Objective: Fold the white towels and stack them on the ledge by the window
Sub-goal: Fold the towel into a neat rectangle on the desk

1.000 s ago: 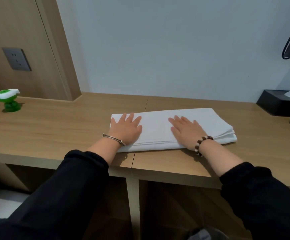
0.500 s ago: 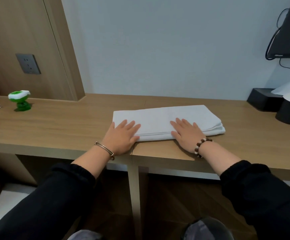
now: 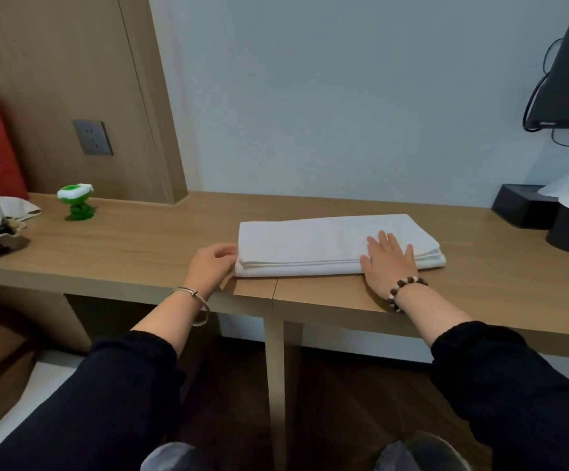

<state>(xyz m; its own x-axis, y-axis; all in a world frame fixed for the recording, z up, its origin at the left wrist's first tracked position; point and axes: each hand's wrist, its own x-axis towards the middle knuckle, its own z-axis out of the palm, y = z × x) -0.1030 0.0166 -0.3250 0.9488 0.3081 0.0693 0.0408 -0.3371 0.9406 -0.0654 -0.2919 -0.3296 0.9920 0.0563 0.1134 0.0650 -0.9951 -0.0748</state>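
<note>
— Towel (image 3: 310, 243) first: where does it lie?
— Folded flat on the wooden tabletop (image 3: 140, 246), close to the front edge.
— And the hands?
— The right hand (image 3: 390, 263) rests palm down on the towel's right part, fingers straight and spread. The left hand (image 3: 213, 266) sits at the towel's left end, fingers curled against it; whether they pinch a layer I cannot tell.
— Changed from half a second ago?
— The left hand has slid off the towel's top to its end. The right hand stays flat on it.
</note>
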